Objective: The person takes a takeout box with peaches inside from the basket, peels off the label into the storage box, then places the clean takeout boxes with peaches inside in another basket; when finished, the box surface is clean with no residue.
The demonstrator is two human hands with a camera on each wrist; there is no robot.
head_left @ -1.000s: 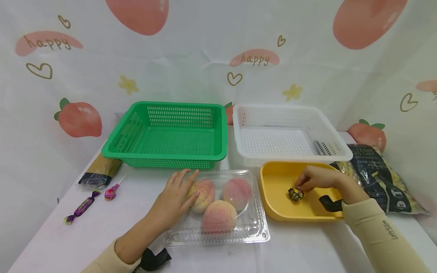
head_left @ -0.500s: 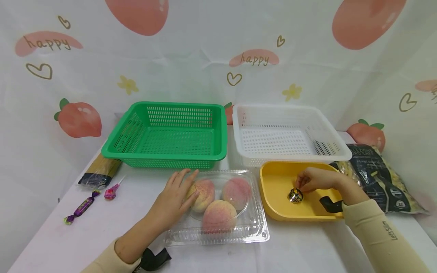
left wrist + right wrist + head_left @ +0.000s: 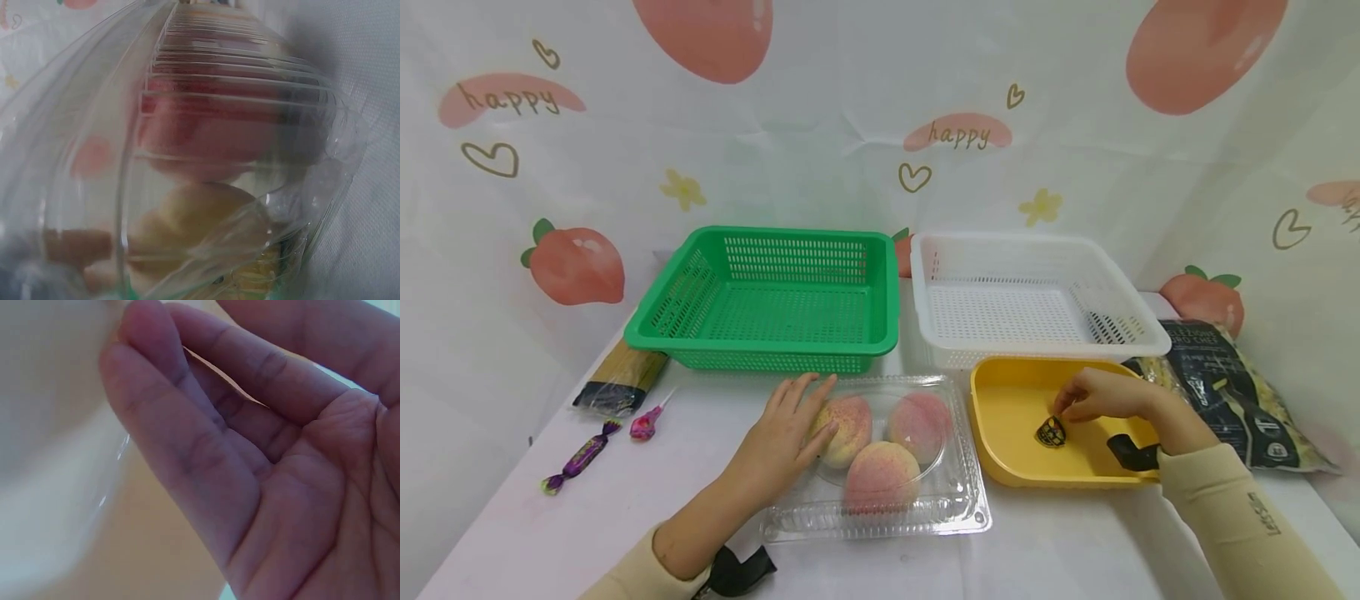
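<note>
In the head view my left hand (image 3: 785,440) lies with spread fingers on the lid of a clear plastic clamshell box (image 3: 951,492). Under that lid sit three pink and yellow peaches (image 3: 882,477); the left wrist view looks through the ribbed side of the box (image 3: 206,112) at blurred fruit. Inside the yellow tub (image 3: 1009,392), my right hand (image 3: 1101,394) pinches a small candy (image 3: 1050,432) in a shiny black and gold wrapper. The right wrist view shows the right hand's (image 3: 269,469) palm and bent fingers, but the candy is hidden there.
Behind stand a green basket (image 3: 790,312) and a white basket (image 3: 1000,308). At left lie a wrapped brown packet (image 3: 622,377), a pink lollipop (image 3: 643,424) and a purple candy (image 3: 582,455). A black printed bag (image 3: 1232,396) lies at right, beside the tub.
The candy has turned and dropped slightly at my right fingertips inside the tub, its printed face now tilted. My left hand has stayed on the box. The head view has shifted slightly.
</note>
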